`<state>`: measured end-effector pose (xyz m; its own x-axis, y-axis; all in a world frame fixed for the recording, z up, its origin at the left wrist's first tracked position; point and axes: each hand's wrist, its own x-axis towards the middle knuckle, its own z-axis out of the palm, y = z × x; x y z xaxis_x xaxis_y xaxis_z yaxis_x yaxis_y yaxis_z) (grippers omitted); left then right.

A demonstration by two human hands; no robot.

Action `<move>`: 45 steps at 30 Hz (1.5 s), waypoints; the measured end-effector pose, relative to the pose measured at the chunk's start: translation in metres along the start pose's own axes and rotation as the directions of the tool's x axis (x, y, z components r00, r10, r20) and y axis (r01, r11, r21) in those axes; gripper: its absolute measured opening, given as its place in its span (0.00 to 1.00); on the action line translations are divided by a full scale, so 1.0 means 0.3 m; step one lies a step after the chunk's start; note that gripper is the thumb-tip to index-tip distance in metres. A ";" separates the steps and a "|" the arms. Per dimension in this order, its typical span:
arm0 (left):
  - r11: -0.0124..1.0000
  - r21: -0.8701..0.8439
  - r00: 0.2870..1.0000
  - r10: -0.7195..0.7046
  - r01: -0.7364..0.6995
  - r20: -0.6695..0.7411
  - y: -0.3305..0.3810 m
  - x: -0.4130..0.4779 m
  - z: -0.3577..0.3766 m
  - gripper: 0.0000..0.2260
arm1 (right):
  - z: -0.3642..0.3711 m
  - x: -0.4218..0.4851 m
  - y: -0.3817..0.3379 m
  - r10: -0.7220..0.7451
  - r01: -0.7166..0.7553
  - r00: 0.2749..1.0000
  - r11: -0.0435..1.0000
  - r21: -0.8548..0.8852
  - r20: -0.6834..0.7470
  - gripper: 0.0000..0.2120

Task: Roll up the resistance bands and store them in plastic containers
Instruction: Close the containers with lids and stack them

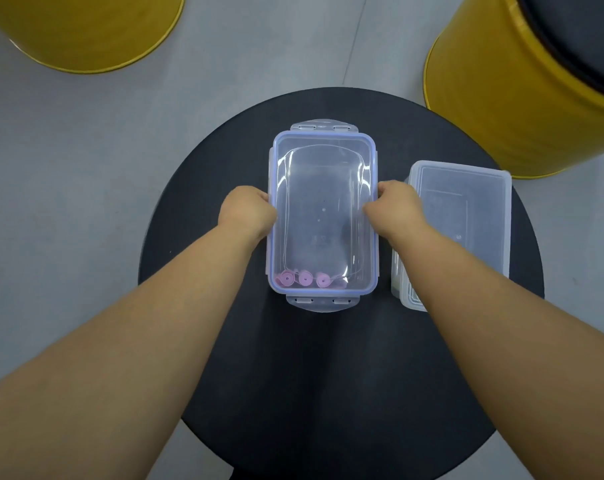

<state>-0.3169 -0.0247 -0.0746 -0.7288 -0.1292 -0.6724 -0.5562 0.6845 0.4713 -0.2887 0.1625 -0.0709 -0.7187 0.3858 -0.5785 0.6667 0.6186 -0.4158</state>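
A clear plastic container (323, 147) with a blue-rimmed lid on top stands in the middle of a round black table (224, 341). Three rolled pink resistance bands (304, 279) lie side by side inside at its near end. My left hand (246, 211) grips the lid's left long edge with curled fingers. My right hand (397, 211) grips the right long edge the same way. The end latch flaps at the far and near ends stick out flat. A second clear container (466, 209) stands to the right, partly behind my right forearm.
Two yellow drum-shaped stools stand on the grey floor, one at the upper left (86, 29) and one with a black seat at the upper right (522, 98). The near half of the black table is bare between my forearms.
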 end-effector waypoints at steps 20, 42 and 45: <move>0.964 -0.264 0.999 -0.026 0.030 0.020 0.011 0.025 0.006 0.05 | -0.004 0.057 -0.019 -0.155 0.138 0.980 0.981 -0.134 -0.122 0.15; 0.958 -0.288 1.000 0.004 -0.001 0.008 -0.026 0.061 0.017 0.12 | 0.130 0.199 -0.162 -0.487 0.425 0.873 0.768 -0.478 -0.007 0.29; 0.955 -0.297 1.000 0.008 -0.007 0.000 -0.030 0.062 0.021 0.13 | 0.128 0.211 -0.165 -0.480 0.414 0.877 0.778 -0.473 -0.023 0.28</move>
<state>-0.3228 -0.0287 -0.0950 -0.7328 -0.1237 -0.6692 -0.6445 0.4416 0.6241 -0.3598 0.1300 -0.1138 -0.9549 0.0567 -0.2915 0.1277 0.9646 -0.2308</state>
